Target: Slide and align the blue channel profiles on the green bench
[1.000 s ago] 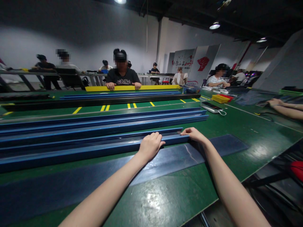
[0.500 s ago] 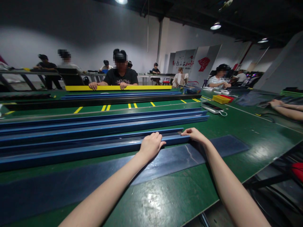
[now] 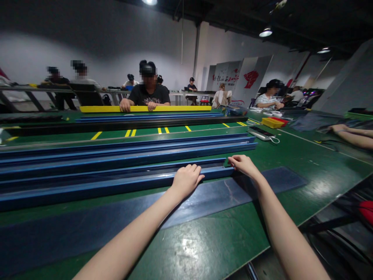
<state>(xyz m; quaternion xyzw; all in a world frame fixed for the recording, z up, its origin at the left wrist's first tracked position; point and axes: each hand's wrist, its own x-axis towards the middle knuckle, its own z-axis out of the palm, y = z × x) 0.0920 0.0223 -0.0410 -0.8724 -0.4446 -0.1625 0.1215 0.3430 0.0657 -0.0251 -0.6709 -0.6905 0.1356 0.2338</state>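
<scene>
A long blue U-shaped channel (image 3: 87,191) lies across the table with its open side up. My left hand (image 3: 188,181) is wrapped over the channel's near wall, close to its right end, with the thumb on the front side. At that right end, my right hand (image 3: 242,165) has thumb and fingertips pinched together. Whatever sits between those fingertips is too small to make out. A flat, see-through bluish plastic strip (image 3: 210,200) lies beneath my forearms, on the near side of the channel.
Beyond lies another blue channel (image 3: 175,154), then a black bar (image 3: 163,123). A co-worker opposite holds a yellow bar (image 3: 180,109). To the right are a phone on a white device (image 3: 262,134), a yellow tray (image 3: 271,123) and another person's arm (image 3: 355,136). The green table (image 3: 186,252) ends at the right.
My right hand has shifted slightly right, off the channel's end, with fingers still pinched. My left hand stays in place. The co-worker opposite has slid one hand along the yellow bar.
</scene>
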